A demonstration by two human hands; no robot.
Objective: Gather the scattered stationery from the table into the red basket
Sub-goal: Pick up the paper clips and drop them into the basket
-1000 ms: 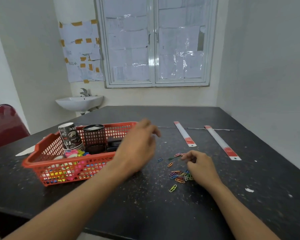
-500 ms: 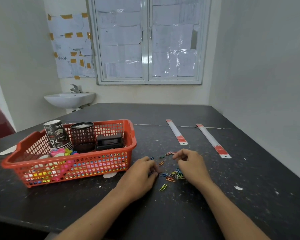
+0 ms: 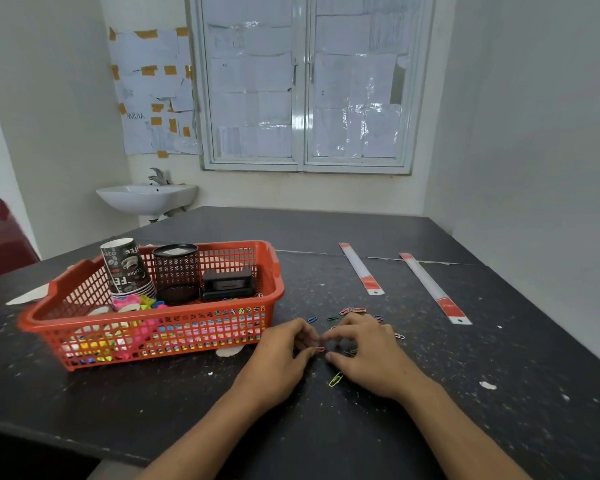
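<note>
Coloured paper clips (image 3: 352, 310) lie scattered on the black table, just right of the red basket (image 3: 276, 282). My left hand (image 3: 281, 358) rests on the table with its fingertips pinched on a red paper clip (image 3: 318, 348). Cupped over the middle of the clip pile, my right hand (image 3: 371, 355) has its fingers curled around clips; the fingertips of both hands nearly touch. A yellow clip (image 3: 336, 379) lies loose below my right thumb. Two white rulers with red ends (image 3: 361, 268) (image 3: 433, 289) lie farther back on the right.
The basket holds stacked paper cups (image 3: 125, 265), a black mesh pen holder (image 3: 175, 268), a black stapler (image 3: 226, 284) and bright sticky notes. A wash basin (image 3: 146, 197) hangs on the far wall. A dark red chair (image 3: 0, 237) stands at the left.
My left hand came down from above the basket to the clip pile and closed its fingers beside my right hand. My right hand stayed on the pile.
</note>
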